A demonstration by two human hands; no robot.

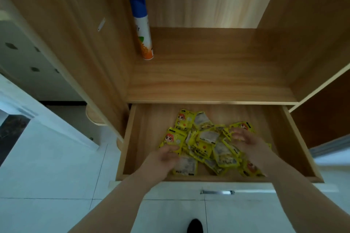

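Both hands are down in the open drawer point(149, 125), working at a loose heap of yellow packets point(208, 136) that lies on the drawer floor, right of centre and towards the front. The step in hand looks like gathering or sorting the heap.

The left hand point(166, 157) sits at the heap's 8 o'clock edge. Its fingers are bent down onto the nearest packets with the thumb on top. Motion blur hides whether anything is actually pinched, so its hold cannot be told. The right hand point(246, 142) is at the heap's 3 o'clock. Its fingers are spread wide and relaxed, lying on or just over the top packets, and it holds nothing.

The packets overlap at all angles, some face up with a cartoon print, others showing a clear window.

The next move probably calls for drawing the two hands towards each other, so the packets bunch between the palms. The fingers would then have to slide under the bottom layer before any lift. The packets look slick and flat, so a loose scoop would likely shed the ones lying at 12 o'clock.

A spray can point(143, 28) stands at 11 o'clock on the shelf point(208, 73) above the drawer, well apart from the hands.
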